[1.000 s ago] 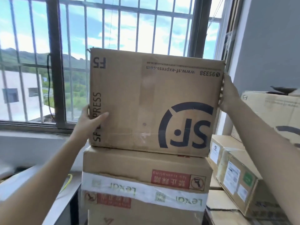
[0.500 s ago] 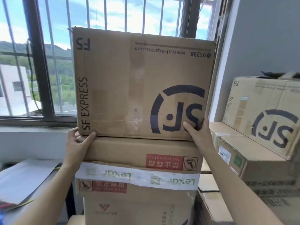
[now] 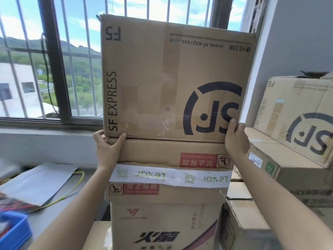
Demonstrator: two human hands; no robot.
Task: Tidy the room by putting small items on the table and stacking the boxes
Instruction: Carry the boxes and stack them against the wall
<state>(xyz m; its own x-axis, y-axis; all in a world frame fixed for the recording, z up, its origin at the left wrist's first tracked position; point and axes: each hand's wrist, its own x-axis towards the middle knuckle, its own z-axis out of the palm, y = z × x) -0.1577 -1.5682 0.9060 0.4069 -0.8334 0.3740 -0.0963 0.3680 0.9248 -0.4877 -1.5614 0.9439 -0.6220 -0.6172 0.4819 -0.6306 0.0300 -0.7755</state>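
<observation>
A large brown SF Express box [image 3: 162,78] sits upside down on top of a stack, resting on a flatter box with white Lexar tape [image 3: 167,156]. Under that stands a taller printed carton [image 3: 162,226]. My left hand [image 3: 108,147] grips the top box's lower left corner, thumb on the front face. My right hand [image 3: 236,139] holds its lower right corner, fingers up on the front face and side edge.
A barred window [image 3: 54,69] stands behind the stack. To the right, a second SF Express box [image 3: 295,120] lies on more cartons [image 3: 288,170]. On the left, a grey table [image 3: 43,219] carries a grey sheet [image 3: 36,183], a yellow wire and a blue tray [image 3: 12,231].
Both hands slid down from the box's sides to its bottom corners. The box now rests on the stack, and the view has moved closer and slightly left.
</observation>
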